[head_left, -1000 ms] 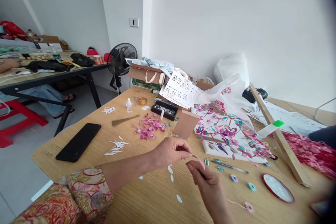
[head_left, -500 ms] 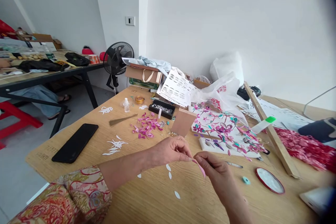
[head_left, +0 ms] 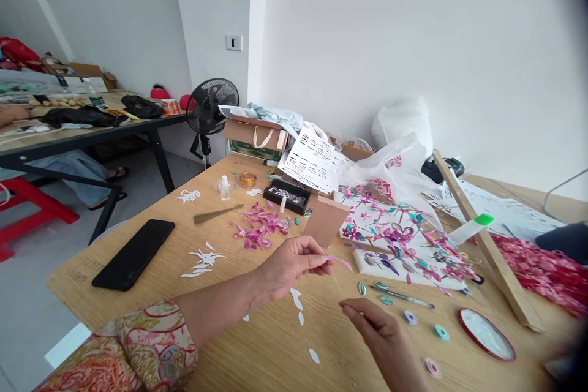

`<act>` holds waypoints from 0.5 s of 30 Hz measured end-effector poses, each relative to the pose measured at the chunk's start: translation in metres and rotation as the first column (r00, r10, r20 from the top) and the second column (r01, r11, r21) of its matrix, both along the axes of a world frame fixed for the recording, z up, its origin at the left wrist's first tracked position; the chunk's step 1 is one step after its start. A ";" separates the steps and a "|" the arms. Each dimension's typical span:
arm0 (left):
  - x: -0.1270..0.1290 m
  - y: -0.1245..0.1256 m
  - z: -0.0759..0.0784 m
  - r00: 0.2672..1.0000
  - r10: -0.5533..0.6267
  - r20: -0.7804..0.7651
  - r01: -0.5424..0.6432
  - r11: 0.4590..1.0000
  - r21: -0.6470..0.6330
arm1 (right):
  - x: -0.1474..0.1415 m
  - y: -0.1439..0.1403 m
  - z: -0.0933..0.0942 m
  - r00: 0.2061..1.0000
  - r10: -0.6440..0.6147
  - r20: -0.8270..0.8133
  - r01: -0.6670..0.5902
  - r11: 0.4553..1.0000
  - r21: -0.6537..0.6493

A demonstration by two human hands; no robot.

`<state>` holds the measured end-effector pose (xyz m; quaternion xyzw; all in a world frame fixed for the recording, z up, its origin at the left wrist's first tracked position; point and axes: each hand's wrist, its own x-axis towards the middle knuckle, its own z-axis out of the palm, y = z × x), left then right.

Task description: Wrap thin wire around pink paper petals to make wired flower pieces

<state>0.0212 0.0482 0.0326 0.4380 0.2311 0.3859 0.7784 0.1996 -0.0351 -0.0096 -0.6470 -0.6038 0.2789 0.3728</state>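
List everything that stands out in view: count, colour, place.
Petal strip: one, pink, front centre
Thread: one, pale, front centre
Loose petals: many, pink, centre
Cutouts: many, white, left and centre
Spools: three, lilac, teal and pink, front right
Red-rimmed disc: one, white, front right
Flower sprays: several, pink and teal, centre right
Tray: one, black, back centre
Small bottle: one, clear, centre left
Phone: one, black, front left
Wooden bar: one, tan, right
Fan: one, black, background
Stool: one, red, far left
Left hand: one, bare, pinching the strip
Right hand: one, bare, at the thread
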 end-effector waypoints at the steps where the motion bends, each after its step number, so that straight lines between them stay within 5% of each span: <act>1: 0.000 0.001 -0.001 0.999 0.041 -0.027 -0.040 0.999 0.037 | 0.009 -0.004 0.001 0.990 -0.038 0.133 0.033 0.999 0.041; 4: 0.001 0.003 -0.001 0.987 0.136 -0.089 -0.124 0.984 0.128 | 0.026 -0.018 0.008 0.909 -0.172 0.379 0.131 0.983 0.132; 7: 0.003 0.001 -0.001 0.980 0.170 -0.106 -0.153 0.977 0.149 | 0.013 -0.026 0.018 0.925 -0.156 0.346 0.109 0.982 0.152; 11: 0.006 -0.005 -0.001 0.983 0.156 -0.102 -0.139 0.977 0.160 | -0.033 -0.015 0.023 0.983 -0.177 -0.052 0.184 0.963 0.196; 15: 0.005 -0.012 -0.001 0.990 0.120 -0.073 -0.108 0.983 0.148 | -0.060 0.009 0.020 0.884 -0.133 -0.448 0.196 0.976 0.097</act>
